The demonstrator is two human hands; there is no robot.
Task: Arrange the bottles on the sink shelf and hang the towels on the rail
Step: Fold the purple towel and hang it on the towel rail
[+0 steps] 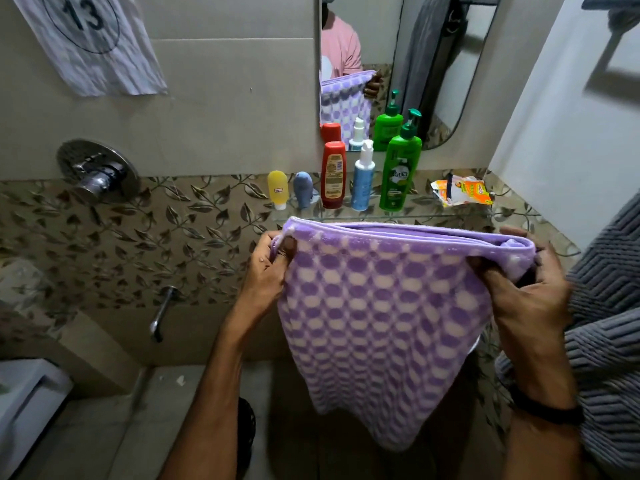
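- Right now both hands hold a folded purple-and-white checked towel (381,317) up in front of the glass shelf (450,216); it hangs free below the grip.
- Left hand (266,271) is closed, pinching the towel's upper left corner between thumb and fingers.
- Right hand (526,292) is closed around the bunched upper right corner; a dark band sits on that wrist.
- On the shelf, standing upright in a row from left: small yellow tube (278,189) on its cap, small blue-grey bottle (303,189), red bottle (333,174), white-and-blue pump bottle (363,180), tall green pump bottle (398,174). All opaque; contents cannot be told.
- Orange sachets (462,191) lie further right on the shelf, apart from the bottles.
- Mirror (381,46) above the shelf reflects the bottles and towel.
- Grey ribbed towel (609,306) hangs at the right edge, just beside the right hand.
- Chrome shower knob (98,171) and spout (162,313) on the tiled wall at left.
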